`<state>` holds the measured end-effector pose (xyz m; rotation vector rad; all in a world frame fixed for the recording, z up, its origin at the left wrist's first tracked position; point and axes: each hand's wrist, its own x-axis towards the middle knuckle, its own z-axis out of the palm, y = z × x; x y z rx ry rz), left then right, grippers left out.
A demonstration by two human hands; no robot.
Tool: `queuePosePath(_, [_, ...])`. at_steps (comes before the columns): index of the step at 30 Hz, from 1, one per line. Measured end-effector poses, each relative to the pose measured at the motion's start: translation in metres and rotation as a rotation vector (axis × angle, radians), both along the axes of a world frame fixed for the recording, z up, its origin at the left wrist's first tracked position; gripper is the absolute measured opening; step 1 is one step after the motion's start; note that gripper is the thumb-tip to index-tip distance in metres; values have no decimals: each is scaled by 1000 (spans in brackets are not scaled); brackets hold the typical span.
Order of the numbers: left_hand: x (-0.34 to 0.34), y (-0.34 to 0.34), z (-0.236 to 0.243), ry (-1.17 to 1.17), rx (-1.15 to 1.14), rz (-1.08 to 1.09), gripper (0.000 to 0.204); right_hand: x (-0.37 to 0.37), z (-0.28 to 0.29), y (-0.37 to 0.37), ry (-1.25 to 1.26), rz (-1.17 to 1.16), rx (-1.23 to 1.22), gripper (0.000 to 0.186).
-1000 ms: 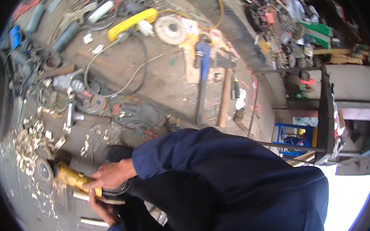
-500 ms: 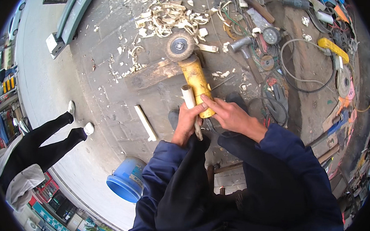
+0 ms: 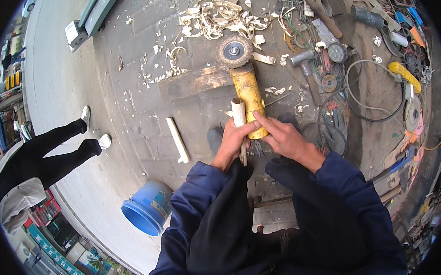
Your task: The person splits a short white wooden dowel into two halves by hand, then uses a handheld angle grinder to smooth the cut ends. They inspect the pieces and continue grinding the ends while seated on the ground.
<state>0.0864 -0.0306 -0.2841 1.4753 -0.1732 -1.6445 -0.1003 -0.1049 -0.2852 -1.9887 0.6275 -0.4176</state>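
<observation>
My right hand [image 3: 281, 139] grips the back end of a worn yellow angle grinder [image 3: 245, 90], which has a round, bristly, tan wheel [image 3: 233, 50] at its far end. My left hand [image 3: 233, 143] is closed around a pale stick [image 3: 238, 110] with a dark top end and a rougher brown lower part, held alongside the grinder body. My left thumb lies by the grinder. A scorched wooden plank [image 3: 193, 82] lies under the grinder's head, beside pale curled shavings [image 3: 213, 17]. Another pale strip [image 3: 178, 138] lies on the paving to the left.
A blue bucket [image 3: 142, 213] lies at lower left, near a person's black-trousered legs [image 3: 60, 164]. Tools, cables [image 3: 354, 95], a hammer [image 3: 302, 59] and a yellow tool [image 3: 404, 73] crowd the right side. A grey-green metal rail [image 3: 99, 9] is at upper left.
The view has swung sharply since a second ago, bringing the bucket and the other person's legs into sight. Since half a second ago, hands and grinder have barely changed relative to each other.
</observation>
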Motion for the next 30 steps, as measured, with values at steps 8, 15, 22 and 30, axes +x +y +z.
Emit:
queuePosePath(8, [1, -1, 4, -1, 12, -13, 34, 2, 2, -1, -40, -52, 74, 82])
queuePosePath(15, [2, 2, -1, -27, -1, 0, 35, 2, -2, -2, -72, -30, 62, 79])
queuePosePath(22, [-5, -3, 5, -98, 36, -39, 41, -11, -18, 4, 57, 70, -52, 83])
queuePosePath(30, [-3, 1, 3, -165, 36, -29, 35, -9, -4, -1, -4, 30, 27, 81])
